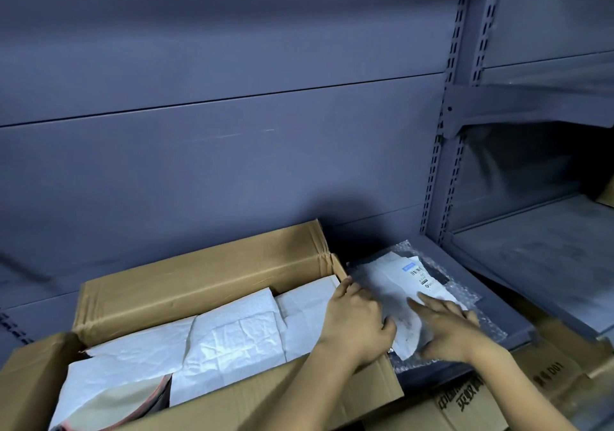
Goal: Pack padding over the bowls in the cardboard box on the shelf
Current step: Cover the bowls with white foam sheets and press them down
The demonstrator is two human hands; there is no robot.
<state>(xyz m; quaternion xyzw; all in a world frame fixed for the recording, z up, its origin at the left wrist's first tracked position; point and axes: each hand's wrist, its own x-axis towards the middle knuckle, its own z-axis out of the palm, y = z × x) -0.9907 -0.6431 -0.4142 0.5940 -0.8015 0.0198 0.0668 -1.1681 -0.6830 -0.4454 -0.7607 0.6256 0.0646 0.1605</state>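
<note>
An open cardboard box (199, 284) sits on the grey shelf, its flaps folded out. White foam padding sheets (232, 334) cover most of its inside; a bowl's dark rim (156, 397) peeks out at the front left. To the right of the box lies a pile of white paper with a printed label (415, 281) on bubble wrap (461, 294). My left hand (355, 324) rests on the pile's left edge at the box's right wall, fingers curled on the paper. My right hand (448, 331) presses on the paper, index finger stretched out.
The grey metal shelf (498, 297) has a back panel and slotted uprights (448, 164). More shelves stand to the right (548, 237). Below the shelf edge, printed cardboard boxes (465, 397) are stacked at the lower right.
</note>
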